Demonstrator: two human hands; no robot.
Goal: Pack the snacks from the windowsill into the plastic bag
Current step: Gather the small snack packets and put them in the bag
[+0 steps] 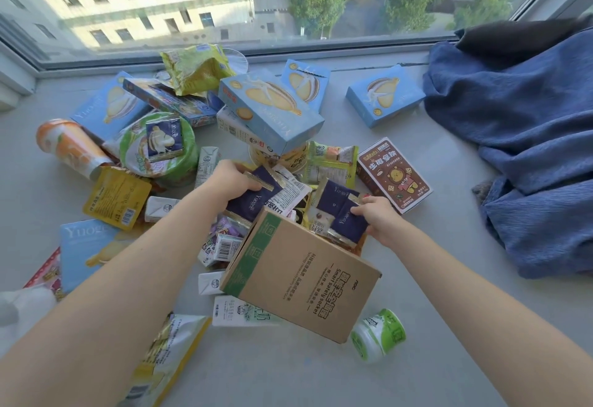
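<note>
We are, it seems, barely starting. Our left hand (pixel 234 178) is gripping a navy packet (pixel 247 206) and our right hand (pixel 380 219) is pinching a second navy packet (pixel 346 222) by the cardboard box (pixel 305 278). Nearly all the snacks (pixel 272 108) are lying across the windowsill (pixel 449 310) — we are seeing no plastic bag.

Left hand (pixel 231 182) grips navy sachet (pixel 245 206); right hand (pixel 382 219) pinches second sachet (pixel 346 222); cardboard box (pixel 301 275) near both.

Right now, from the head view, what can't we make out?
Head view:
- No plastic bag identifiable; the white shape at lower left is cut off by the frame edge.
- cardboard box interior: hidden by its own wall.
- left hand grips navy packet, right hand grips second navy packet; fingers cover part of each.
</note>
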